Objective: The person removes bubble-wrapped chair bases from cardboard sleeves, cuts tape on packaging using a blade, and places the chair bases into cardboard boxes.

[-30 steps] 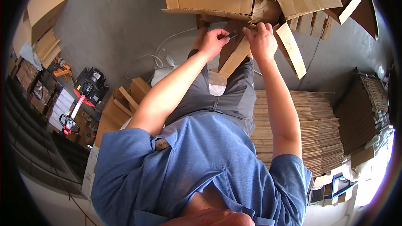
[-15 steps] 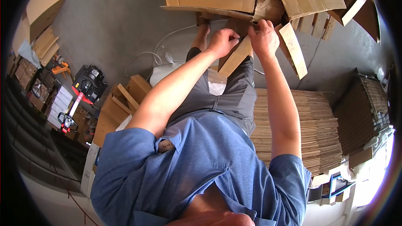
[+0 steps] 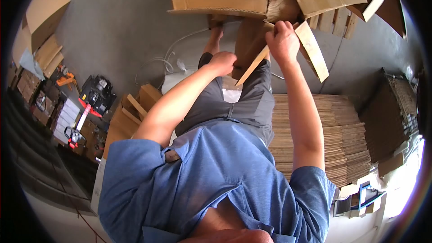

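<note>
Holding carton flap point(image 3: 251, 40) in right grip point(image 3: 283, 42) above grey floor point(image 3: 121, 18), near cardboard stack point(image 3: 319, 135); can't discern left grip point(image 3: 223, 64).

Black-and-red pallet jack point(image 3: 96, 91) on grey floor point(image 3: 130, 22).

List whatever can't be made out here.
In the head view:
- whatever the left hand may hold: hidden by the hand itself
- exact grip of the right hand on the cardboard flap: masked by the hand
- far end of the open box: cut by top edge
</note>
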The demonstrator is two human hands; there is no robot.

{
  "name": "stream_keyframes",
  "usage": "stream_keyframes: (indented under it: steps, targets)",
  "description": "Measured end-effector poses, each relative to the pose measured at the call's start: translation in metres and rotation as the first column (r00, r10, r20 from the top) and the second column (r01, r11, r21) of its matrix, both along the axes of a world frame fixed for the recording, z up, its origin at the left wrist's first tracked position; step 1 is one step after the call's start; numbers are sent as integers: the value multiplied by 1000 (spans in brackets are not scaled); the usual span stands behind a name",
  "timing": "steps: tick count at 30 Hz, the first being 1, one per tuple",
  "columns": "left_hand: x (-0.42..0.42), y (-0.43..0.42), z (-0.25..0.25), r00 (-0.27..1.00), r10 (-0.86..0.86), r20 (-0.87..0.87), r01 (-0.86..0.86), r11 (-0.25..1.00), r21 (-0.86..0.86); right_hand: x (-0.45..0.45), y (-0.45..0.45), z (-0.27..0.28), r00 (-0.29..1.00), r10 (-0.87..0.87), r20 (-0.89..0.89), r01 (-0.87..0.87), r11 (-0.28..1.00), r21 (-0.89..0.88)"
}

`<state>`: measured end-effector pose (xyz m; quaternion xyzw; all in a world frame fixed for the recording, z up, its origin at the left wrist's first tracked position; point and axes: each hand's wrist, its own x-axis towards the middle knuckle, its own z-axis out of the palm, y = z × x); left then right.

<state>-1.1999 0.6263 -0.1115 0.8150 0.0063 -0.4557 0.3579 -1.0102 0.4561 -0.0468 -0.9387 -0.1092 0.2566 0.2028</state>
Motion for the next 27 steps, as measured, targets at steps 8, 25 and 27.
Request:
stream_keyframes:
  steps: [8,25,27]
  targets:
    - [-14,46,31,767,603,-219,-605,793,66,-37,-51,25,953,-256,161,257,966,12]
    - [212,-88,71,425,751,-505,-893,259,-367,-47,-151,40,995,-62,80,59,997,42]
    - [244,-104,59,271,757,-595,-920,21,-392,-26,-172,45,995,-67,73,57,990,129]
